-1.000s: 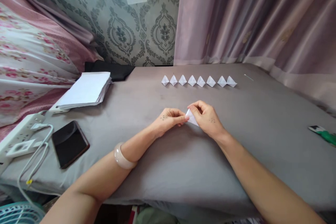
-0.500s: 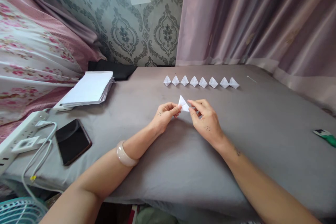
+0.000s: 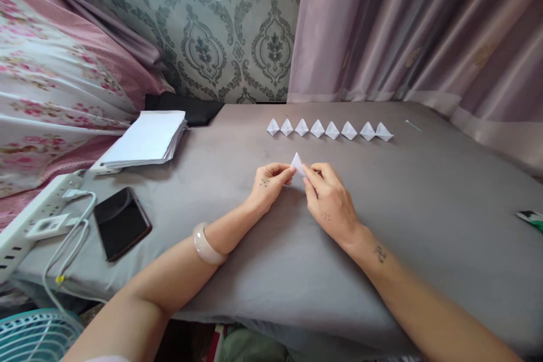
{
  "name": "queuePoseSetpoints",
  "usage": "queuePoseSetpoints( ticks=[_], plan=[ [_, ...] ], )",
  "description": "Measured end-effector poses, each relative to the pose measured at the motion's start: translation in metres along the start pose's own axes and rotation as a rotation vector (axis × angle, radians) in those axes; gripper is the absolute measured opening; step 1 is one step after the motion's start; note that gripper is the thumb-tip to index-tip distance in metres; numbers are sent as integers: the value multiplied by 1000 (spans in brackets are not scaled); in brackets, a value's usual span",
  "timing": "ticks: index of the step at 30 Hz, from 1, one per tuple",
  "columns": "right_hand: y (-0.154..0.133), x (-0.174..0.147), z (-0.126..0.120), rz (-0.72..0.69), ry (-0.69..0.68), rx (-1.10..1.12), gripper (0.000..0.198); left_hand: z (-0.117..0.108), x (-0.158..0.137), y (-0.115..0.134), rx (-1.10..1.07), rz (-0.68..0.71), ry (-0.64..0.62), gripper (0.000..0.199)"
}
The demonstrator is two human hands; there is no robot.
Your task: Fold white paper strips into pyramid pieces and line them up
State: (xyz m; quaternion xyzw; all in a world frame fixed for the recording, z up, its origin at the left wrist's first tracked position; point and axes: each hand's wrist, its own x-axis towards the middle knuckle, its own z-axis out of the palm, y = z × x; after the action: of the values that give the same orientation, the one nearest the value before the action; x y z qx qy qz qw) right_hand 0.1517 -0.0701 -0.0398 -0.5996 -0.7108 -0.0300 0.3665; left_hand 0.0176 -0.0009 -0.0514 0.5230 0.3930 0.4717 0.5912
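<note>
Folded paper [image 3: 297,162], wht, sits btwn the person's two hands, approx. mid-view, w/ its sharp tip pointing away from the person; long axis seems to run from that tip back twd the person, tho the near end is partly hidden by fingers. L hand [image 3: 270,184] has thumb + fingers pinched on the paper's L side; R hand [image 3: 333,201] grips the lower R side, index finger lying along it & thumb just below. So the key relation: paper lies right at both sets of fingertips, neither hand nearer, tip free & clear of both. Can't tell if paper touches the tabletop [image 3: 424,198] or is a bit above it. Beyond the tip, well apart from the hands, a row of eight wht paper shapes [image 3: 317,129] runs L to R, the two at the R end abt touching. R of the row: a thin wht stick [image 3: 413,125]. Off L: phone [image 3: 122,223], w/ power strip [image 3: 29,220] & plugged-in cable [image 3: 87,209] beside it; farther back, a paper stack [image 3: 144,137], w/ a blk cloth-like item [image 3: 184,107] behind. Far R edge: a green & wht item, cut off, can't ID.
</note>
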Motion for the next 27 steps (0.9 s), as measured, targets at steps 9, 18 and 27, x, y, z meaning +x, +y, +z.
queuePoseSetpoints(
  ticks=[9,18,27],
  plan=[
    [9,10,3,420,-42,506,27,3,-4,2,100,124,-2,21],
    [15,19,-11,858,-320,1107,37,2,-6,-4,221,195,-62,26],
    [25,21,-18,751,-435,1198,33,-2,-7,9,7,79,-399,45]
  ],
)
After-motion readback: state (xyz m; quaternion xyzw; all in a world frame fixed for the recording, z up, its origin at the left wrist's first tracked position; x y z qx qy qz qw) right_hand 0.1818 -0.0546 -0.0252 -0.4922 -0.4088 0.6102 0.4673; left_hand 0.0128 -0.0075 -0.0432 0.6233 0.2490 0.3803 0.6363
